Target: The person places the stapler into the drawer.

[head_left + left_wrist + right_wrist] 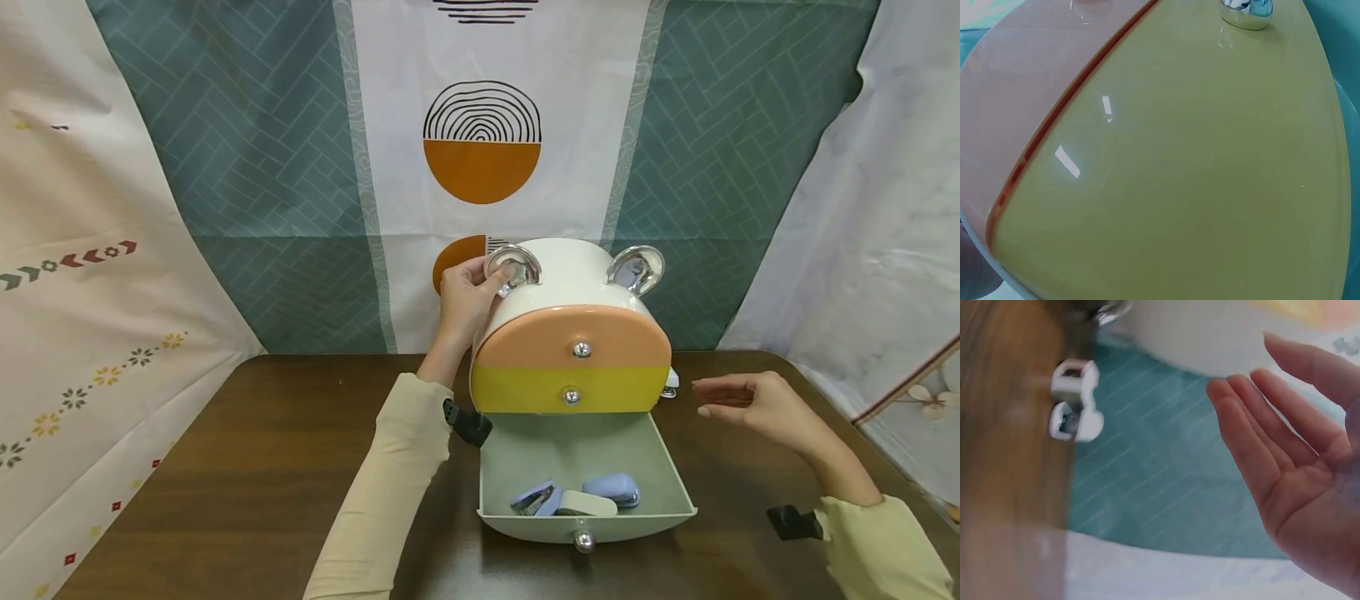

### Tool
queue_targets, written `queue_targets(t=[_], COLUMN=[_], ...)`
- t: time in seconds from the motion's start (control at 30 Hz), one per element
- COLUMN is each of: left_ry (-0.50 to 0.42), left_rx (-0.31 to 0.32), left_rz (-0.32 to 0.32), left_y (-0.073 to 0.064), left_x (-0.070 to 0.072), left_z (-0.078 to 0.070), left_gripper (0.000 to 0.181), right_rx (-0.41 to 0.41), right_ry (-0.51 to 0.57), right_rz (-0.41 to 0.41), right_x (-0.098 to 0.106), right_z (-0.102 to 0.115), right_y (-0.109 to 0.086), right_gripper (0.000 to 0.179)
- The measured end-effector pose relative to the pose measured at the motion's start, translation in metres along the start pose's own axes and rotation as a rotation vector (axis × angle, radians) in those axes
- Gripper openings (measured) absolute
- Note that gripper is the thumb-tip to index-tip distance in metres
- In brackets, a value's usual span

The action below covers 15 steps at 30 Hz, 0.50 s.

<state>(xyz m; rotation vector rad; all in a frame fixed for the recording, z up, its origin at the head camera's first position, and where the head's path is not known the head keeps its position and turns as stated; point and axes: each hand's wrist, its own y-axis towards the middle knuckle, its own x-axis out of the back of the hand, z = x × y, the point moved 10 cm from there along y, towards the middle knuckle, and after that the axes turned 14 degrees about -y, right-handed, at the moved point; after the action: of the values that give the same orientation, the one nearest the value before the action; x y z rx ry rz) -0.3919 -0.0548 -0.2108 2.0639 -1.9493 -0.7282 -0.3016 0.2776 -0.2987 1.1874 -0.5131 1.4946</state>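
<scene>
A rounded drawer box point(573, 275) with a white body and two silver ears stands on the table. My left hand point(465, 298) pinches its left silver ear point(527, 260). The pulled-out bottom green drawer point(570, 446) holds a small light-blue stapler-like piece point(550, 502), a white rounded piece point(588, 503) and a light-blue rounded piece point(613, 486). Above it, the orange drawer point(525, 340) and yellow drawer point(517, 390) are closed; the yellow front point(1197, 162) fills the left wrist view. Right of the box, my right hand point(772, 408) hovers with fingers extended, holding nothing.
A small white object with metal parts point(1088, 403) sits beside the box's right side, mostly hidden in the head view. The brown wooden table point(247, 483) extends left of the box. Patterned cloth point(277, 167) hangs behind it.
</scene>
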Motion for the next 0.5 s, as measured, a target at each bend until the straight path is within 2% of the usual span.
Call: queue_targets(t=[0.23,0.37,0.5], left_ry=[-0.016,-0.024,-0.021], left_rx=[0.013,0.012,0.013], left_rz=[0.002,0.0,-0.001], left_y=[-0.001,-0.001,-0.001], left_x=[0.0,0.0,0.0], left_z=[0.0,-0.001,-0.001], left_gripper=[0.023,0.023,0.023], right_rx=[-0.166,-0.211,-0.255], right_ry=[-0.075,-0.103,-0.083], right_rz=[0.0,0.002,0.035], right_x=[-0.012,-0.023,-0.035], right_z=[-0.046,-0.064,-0.075], right_y=[0.02,0.032,0.041], right_gripper=[0.046,0.048,0.049])
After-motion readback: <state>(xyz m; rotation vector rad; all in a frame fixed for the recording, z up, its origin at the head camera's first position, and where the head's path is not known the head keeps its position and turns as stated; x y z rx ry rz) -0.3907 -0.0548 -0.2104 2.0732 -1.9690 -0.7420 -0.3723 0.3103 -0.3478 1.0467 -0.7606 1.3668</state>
